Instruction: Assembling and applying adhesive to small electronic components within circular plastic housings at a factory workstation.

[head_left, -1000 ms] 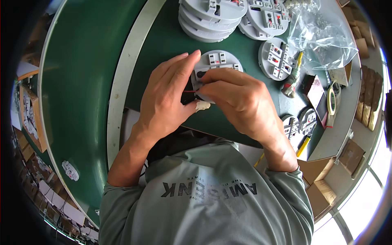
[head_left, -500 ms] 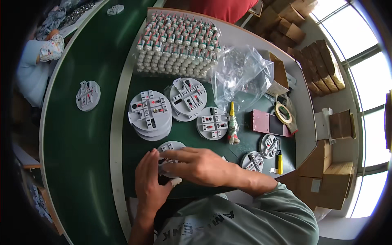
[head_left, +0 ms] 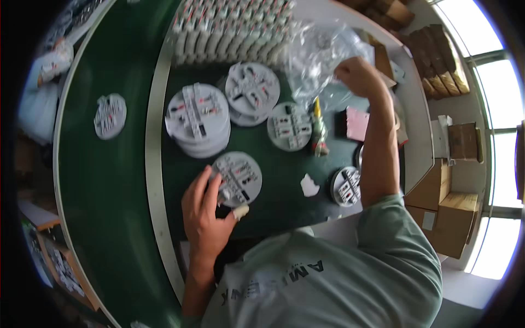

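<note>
A round light-grey plastic base (head_left: 249,177) with small black and red parts lies on the green bench near me. My left hand (head_left: 206,216) grips its left edge, fingers on top and the thumb, in a pale finger cover, at the near side. Farther off to the right, my right hand (head_left: 358,76) is curled closed over the clear plastic bag (head_left: 317,46). Its fingertips are hidden, so anything between them cannot be made out. Beyond the left hand, similar bases are piled in a stack (head_left: 199,139), with another stack (head_left: 251,90) beside it.
A single base (head_left: 290,127) lies next to a yellow-tipped tool (head_left: 319,134). Another base (head_left: 345,186) is by my right forearm, near a white scrap (head_left: 309,186). Packed rows of small white parts (head_left: 229,44) stand at the back. On the left belt (head_left: 98,218) lies one base (head_left: 110,116).
My right hand has left the near base and swung far right to the plastic bag. My left hand stays on the base. The whole view has shifted, and the bench appears higher.
</note>
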A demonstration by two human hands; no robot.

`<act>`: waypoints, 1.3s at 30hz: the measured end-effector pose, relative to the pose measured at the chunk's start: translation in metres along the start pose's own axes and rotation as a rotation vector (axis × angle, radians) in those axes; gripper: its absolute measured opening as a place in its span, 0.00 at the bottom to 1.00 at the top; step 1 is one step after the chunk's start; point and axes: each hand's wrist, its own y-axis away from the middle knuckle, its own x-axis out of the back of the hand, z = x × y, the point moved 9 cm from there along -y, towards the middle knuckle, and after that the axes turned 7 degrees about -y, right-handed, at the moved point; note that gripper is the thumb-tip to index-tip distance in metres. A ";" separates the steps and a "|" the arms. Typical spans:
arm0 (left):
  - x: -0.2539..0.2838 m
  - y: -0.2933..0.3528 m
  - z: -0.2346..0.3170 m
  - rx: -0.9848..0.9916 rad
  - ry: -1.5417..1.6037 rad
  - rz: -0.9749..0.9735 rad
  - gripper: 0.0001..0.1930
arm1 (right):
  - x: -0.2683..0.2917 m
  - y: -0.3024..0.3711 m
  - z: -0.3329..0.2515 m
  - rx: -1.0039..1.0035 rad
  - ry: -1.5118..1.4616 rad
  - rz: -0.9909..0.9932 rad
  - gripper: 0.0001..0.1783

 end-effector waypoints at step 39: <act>0.000 -0.018 0.007 0.027 -0.047 -0.077 0.42 | -0.005 0.048 0.002 -0.259 -1.115 0.251 0.11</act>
